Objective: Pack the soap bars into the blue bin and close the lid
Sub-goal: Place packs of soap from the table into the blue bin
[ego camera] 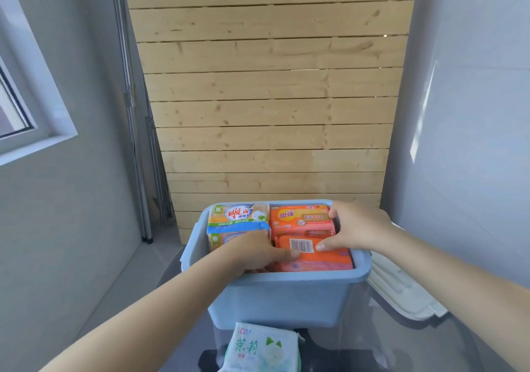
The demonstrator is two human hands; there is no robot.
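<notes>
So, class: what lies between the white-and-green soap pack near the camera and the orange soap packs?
In the head view, the blue bin's near wall separates the white-and-green soap pack from the orange soap packs.

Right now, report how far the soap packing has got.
Done: yellow soap pack and orange packs sit in the blue bin. In hand: both hands, left and right, settle the orange barcode pack. Left: white-green pack outside; white lid still off.

blue bin (286,294) packed full, open-topped — both hands inside, lid (401,291) beside
</notes>
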